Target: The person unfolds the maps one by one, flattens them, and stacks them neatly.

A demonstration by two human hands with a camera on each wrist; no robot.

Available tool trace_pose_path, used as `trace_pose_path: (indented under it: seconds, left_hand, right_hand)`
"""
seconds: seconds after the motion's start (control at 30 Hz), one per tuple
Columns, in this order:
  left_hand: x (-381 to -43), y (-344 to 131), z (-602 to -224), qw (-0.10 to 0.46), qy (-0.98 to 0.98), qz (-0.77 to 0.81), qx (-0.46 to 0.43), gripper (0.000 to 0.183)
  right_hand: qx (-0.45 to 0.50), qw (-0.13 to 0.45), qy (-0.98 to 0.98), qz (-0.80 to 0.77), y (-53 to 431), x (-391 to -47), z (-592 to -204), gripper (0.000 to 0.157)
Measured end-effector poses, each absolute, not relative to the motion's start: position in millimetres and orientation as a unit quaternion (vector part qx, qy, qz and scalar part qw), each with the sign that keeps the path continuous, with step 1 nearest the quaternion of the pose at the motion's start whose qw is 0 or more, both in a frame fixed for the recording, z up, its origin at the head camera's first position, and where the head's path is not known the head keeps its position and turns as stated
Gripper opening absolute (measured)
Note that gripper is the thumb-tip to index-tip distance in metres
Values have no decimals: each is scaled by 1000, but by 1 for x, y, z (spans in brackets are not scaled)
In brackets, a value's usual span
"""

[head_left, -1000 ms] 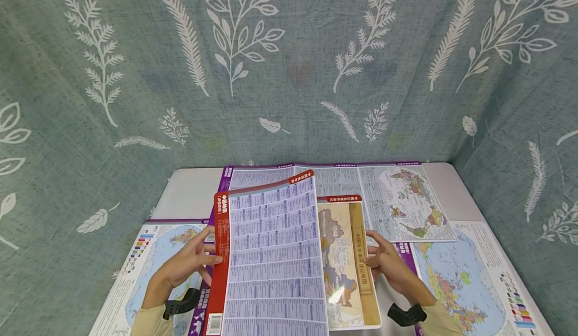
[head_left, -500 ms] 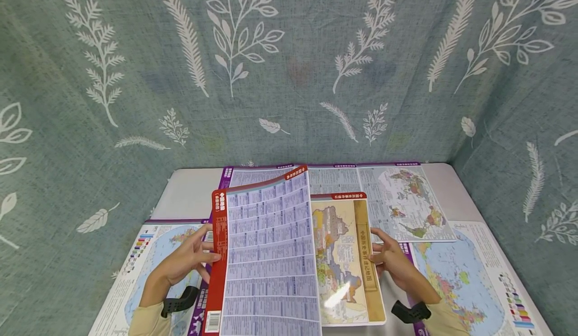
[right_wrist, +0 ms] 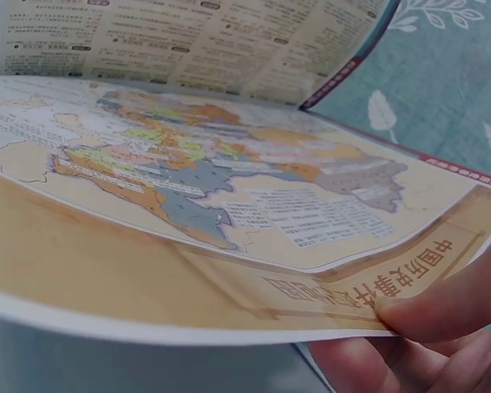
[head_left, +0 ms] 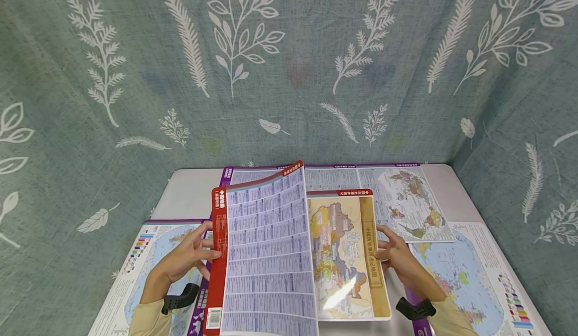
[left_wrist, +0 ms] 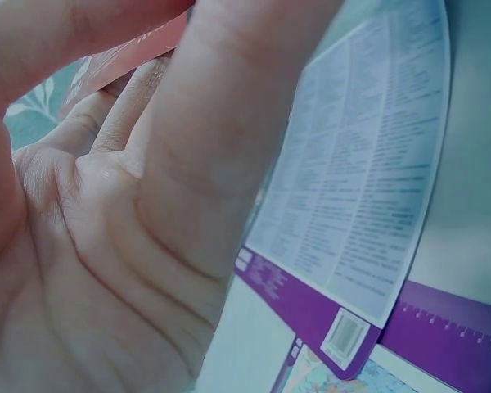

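A folded, red-edged map sheet [head_left: 266, 245] is held up over the table, its text panel on the left and a tan historical map panel [head_left: 334, 256] on the right. On the left, my left hand [head_left: 180, 256] pinches the red border, thumb in front and fingers behind. My right hand [head_left: 402, 258] pinches the tan border of the right panel. In the right wrist view, the thumb [right_wrist: 430, 307] lies on top of that border with fingers beneath. The two panels stand at an angle, parted at the fold. In the left wrist view, the palm [left_wrist: 106, 237] covers much of the scene.
Behind the held sheet, a purple-edged sheet [head_left: 406, 195] with text and a world map lies across the white table [head_left: 191, 190]. World maps lie at the left [head_left: 155, 276] and right [head_left: 474, 276]. Green leaf-patterned cloth [head_left: 289, 90] hangs behind and at the sides.
My right hand has moved right with the tan panel, so more of its map shows. The text panel's raised edge has swung left. My left hand has barely moved.
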State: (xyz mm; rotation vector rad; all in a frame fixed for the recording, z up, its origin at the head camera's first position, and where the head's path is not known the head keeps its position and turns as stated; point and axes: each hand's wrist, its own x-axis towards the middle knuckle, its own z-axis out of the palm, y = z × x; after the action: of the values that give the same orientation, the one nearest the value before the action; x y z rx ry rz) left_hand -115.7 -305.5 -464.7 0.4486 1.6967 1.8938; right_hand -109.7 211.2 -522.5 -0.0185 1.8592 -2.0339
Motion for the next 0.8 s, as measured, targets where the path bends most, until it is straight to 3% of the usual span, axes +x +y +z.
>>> trace_pose_path:
  seconds: [0.47,0.8]
  left_hand:
    - [-121,-309,-461,272,640,698,172,58]
    - [-127,-311,-463,266,642,697,179,52]
  right_hand:
    - [7,176,674,-718,219,-116,-516,71]
    - [0,166,679,-715,224,-120,-511,72]
